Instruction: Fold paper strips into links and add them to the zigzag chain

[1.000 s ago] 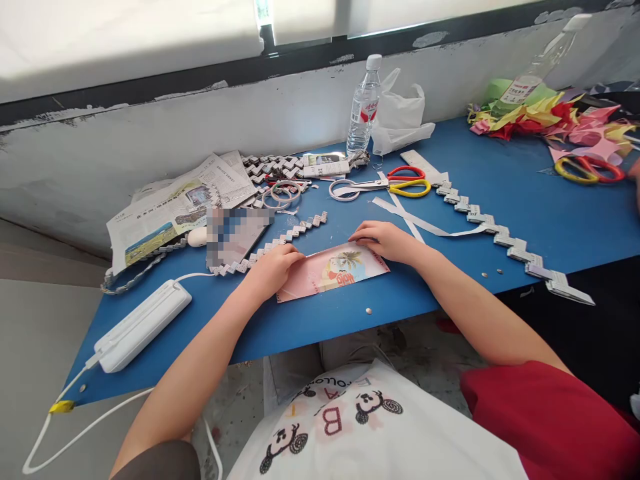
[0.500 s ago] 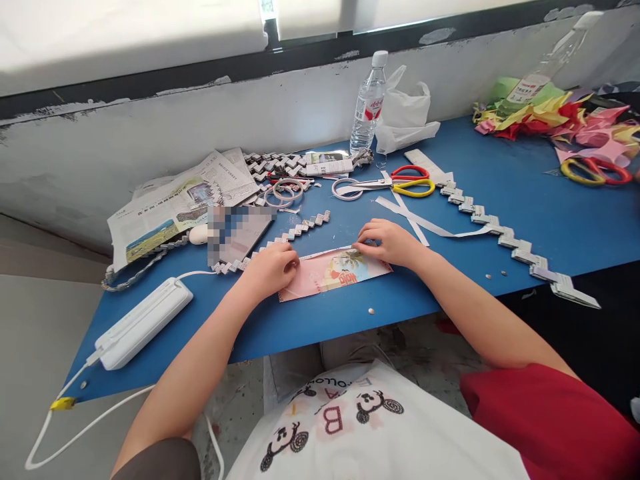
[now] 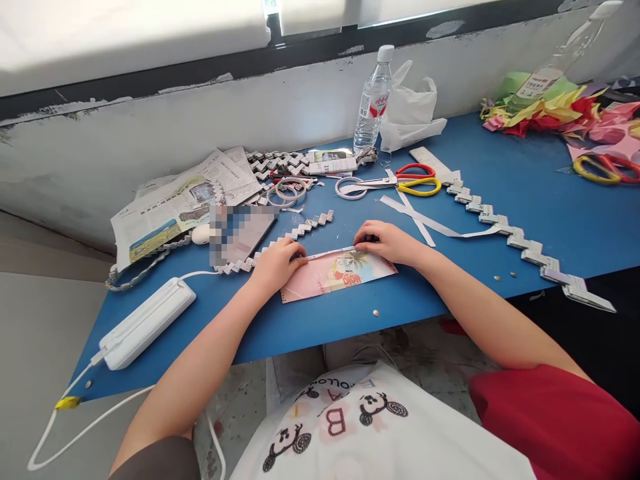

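A pink printed paper strip (image 3: 320, 277) with a palm-tree picture lies on the blue table in front of me. Its far long edge is turned over into a narrow fold. My left hand (image 3: 279, 265) pinches that folded edge near the left end. My right hand (image 3: 383, 241) pinches the same edge toward the right end, fingers curled. Just behind my left hand runs a folded-paper zigzag chain (image 3: 313, 223). Beyond my right hand lie white paper strips (image 3: 425, 223) and scissors (image 3: 400, 183) with red and yellow handles.
A white power strip (image 3: 150, 323) with a cable sits at the left. Newspapers (image 3: 175, 207), tape rolls (image 3: 287, 192), a water bottle (image 3: 374, 100) and a plastic bag (image 3: 413, 110) stand along the back. At right are a longer paper chain (image 3: 525, 247), coloured paper (image 3: 550, 113) and more scissors (image 3: 607, 168).
Both hands keep hold of the paper's far edge, with slight finger shifts. The fold along that edge looks a little more turned over. The whole view has shifted slightly.
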### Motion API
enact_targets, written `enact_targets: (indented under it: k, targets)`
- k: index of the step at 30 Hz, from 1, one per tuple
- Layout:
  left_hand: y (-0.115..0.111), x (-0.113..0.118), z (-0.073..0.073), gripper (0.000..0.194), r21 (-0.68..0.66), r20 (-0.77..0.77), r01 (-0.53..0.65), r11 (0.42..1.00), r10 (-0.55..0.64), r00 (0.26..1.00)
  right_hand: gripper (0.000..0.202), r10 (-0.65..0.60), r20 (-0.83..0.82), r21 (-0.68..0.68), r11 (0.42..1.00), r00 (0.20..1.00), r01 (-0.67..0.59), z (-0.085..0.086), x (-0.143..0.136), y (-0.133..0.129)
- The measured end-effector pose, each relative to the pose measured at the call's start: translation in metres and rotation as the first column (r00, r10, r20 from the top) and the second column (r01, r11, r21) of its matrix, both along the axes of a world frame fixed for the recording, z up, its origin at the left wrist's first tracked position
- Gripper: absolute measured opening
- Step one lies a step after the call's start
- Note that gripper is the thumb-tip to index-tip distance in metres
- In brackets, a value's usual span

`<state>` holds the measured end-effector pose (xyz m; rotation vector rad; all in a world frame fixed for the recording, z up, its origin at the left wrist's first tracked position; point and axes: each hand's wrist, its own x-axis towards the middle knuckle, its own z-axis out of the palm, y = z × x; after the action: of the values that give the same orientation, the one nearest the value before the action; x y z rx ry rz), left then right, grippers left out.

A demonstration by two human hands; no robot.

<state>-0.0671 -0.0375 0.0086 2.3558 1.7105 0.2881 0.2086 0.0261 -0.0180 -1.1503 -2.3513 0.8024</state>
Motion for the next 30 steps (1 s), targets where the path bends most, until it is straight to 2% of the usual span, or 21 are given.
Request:
enact_targets:
  k: [5,9,11,13,16,19,22,24,27,30]
  targets:
    - [0.000,-0.002,0.005,0.013,-0.041,-0.084,0.072,0.997,-0.076,0.994,0.017,0.086,0.072,0.076,0.993,0.994,-0.091,-0.001,0.003,0.001]
    - [-0.002,-0.006,0.009,0.023,-0.045,-0.118,0.158,0.986,-0.162,0.980,0.021,0.130,0.182,0.260,0.950,0.975,-0.175,-0.001,0.006,-0.001]
    - [-0.004,-0.008,0.012,0.027,-0.048,-0.150,0.198,0.979,-0.203,0.968,0.027,0.163,0.243,0.385,0.888,0.956,-0.250,-0.001,0.007,-0.003]
    - [-0.007,-0.008,0.015,0.028,-0.043,-0.209,0.228,0.973,-0.232,0.950,0.030,0.191,0.316,0.497,0.801,0.929,-0.334,-0.001,0.007,-0.005]
    - [-0.013,-0.006,0.019,0.026,-0.033,-0.325,0.284,0.958,-0.279,0.904,0.029,0.195,0.409,0.592,0.686,0.891,-0.422,0.001,0.006,-0.009]
    - [-0.019,-0.003,0.020,0.024,-0.014,-0.425,0.333,0.943,-0.307,0.851,0.029,0.169,0.487,0.608,0.639,0.857,-0.471,0.005,0.005,-0.013]
    - [-0.024,0.003,0.016,0.022,0.026,-0.470,0.348,0.937,-0.296,0.831,0.029,0.144,0.528,0.572,0.668,0.837,-0.476,0.010,0.000,-0.018]
    - [-0.025,0.007,0.012,0.023,0.062,-0.458,0.332,0.941,-0.269,0.847,0.029,0.148,0.492,0.515,0.745,0.858,-0.424,0.011,-0.006,-0.020]
    - [-0.022,0.016,0.003,0.033,0.110,-0.394,0.221,0.969,-0.162,0.905,0.034,0.113,0.342,0.383,0.890,0.933,-0.248,0.009,-0.017,-0.020]
    - [-0.015,0.024,-0.004,0.034,0.091,-0.274,0.085,0.992,-0.057,0.960,0.030,0.063,0.204,0.273,0.955,0.977,-0.119,0.006,-0.029,-0.016]
